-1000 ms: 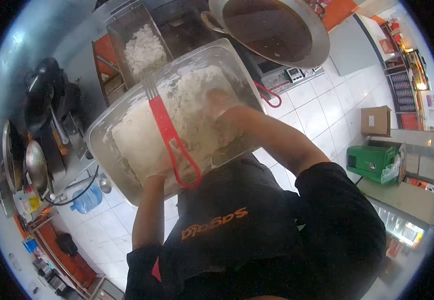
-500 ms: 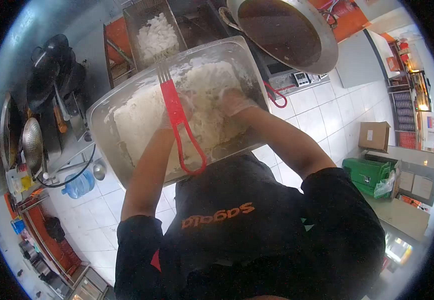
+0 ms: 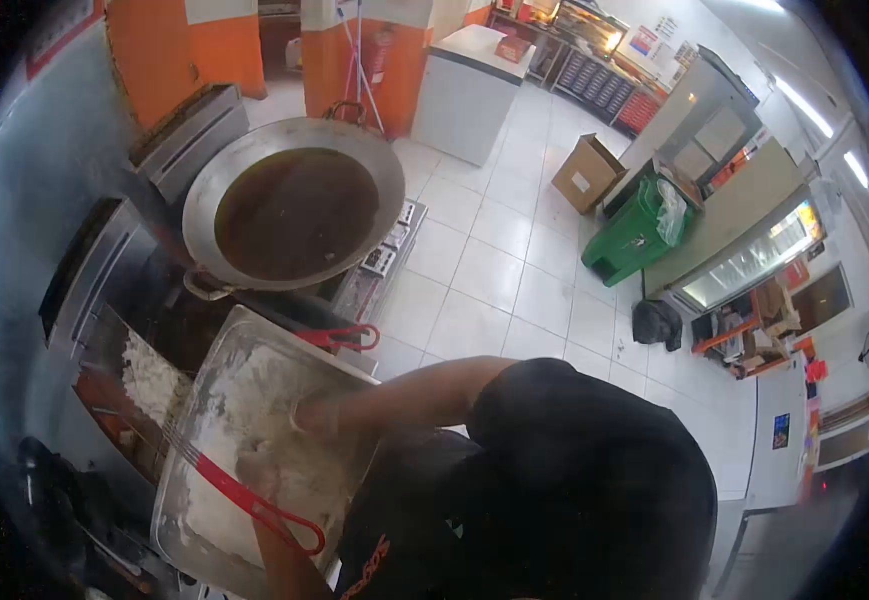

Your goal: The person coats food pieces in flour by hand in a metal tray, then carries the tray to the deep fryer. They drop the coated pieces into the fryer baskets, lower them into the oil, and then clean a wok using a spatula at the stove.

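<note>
Both my hands are down in pale flour inside a large metal tray. My left hand is partly covered by flour and by a long red handle, so its fingers do not show. Farther right in the flour is my right hand, in what looks like a clear glove, with its fingers hidden too. A red-handled utensil with metal tines lies across the tray above my left wrist. Its tines point at a narrow metal basket of white, floury pieces.
A big wok of dark liquid sits on the burner beyond the tray. Another red handle sticks out by the tray's far edge. A green bin and a cardboard box stand on the white tiled floor.
My view has swung to the right and upward, bringing the wok and the room's far side into view. Both hands remain in the flour tray.
</note>
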`<control>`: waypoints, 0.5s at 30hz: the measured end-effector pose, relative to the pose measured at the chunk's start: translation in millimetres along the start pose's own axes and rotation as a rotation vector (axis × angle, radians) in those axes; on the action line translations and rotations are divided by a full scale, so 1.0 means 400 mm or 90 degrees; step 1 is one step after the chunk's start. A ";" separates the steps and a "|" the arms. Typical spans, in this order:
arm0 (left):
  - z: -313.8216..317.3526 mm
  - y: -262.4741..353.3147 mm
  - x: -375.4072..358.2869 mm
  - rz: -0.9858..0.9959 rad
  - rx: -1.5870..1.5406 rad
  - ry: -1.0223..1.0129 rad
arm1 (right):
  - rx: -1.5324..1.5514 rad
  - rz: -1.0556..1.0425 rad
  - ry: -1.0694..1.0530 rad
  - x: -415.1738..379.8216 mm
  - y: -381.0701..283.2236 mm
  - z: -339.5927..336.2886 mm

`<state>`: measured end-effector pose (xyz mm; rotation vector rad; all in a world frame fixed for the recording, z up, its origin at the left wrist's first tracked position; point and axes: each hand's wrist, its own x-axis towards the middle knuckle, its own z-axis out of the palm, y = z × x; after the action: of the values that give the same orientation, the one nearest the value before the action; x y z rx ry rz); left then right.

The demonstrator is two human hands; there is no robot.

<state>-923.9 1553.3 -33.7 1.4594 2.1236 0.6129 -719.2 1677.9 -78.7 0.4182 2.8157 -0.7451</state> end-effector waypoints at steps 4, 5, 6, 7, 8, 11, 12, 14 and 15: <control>0.009 -0.060 -0.050 -0.266 -0.550 -0.040 | -0.051 0.028 -0.095 -0.062 -0.119 -0.110; 0.005 -0.070 -0.069 -0.327 -0.637 -0.044 | -0.063 0.030 -0.090 -0.068 -0.142 -0.115; 0.001 -0.074 -0.086 -0.350 -0.677 -0.045 | -0.047 0.027 -0.039 -0.061 -0.137 -0.087; -0.003 -0.078 -0.105 -0.375 -0.720 -0.045 | -0.031 0.023 0.011 -0.055 -0.132 -0.060; -0.007 -0.083 -0.122 -0.394 -0.761 -0.042 | -0.065 -0.024 0.081 -0.014 -0.078 0.050; -0.020 -0.048 -0.129 -0.386 -0.860 -0.043 | -0.032 -0.044 0.047 0.059 -0.037 0.082; -0.025 -0.026 -0.126 -0.373 -0.895 -0.045 | -0.001 -0.033 -0.006 0.070 -0.026 0.054; -0.039 0.031 -0.124 -0.349 -0.972 -0.047 | 0.130 0.035 0.045 0.039 -0.057 -0.057; -0.049 0.072 -0.122 -0.335 -1.011 -0.057 | 0.194 0.081 0.076 0.013 -0.099 -0.135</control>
<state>-900.1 1515.2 5.9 0.0312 1.0966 1.4232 -743.0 1673.3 -15.9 0.7044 2.7541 -1.1596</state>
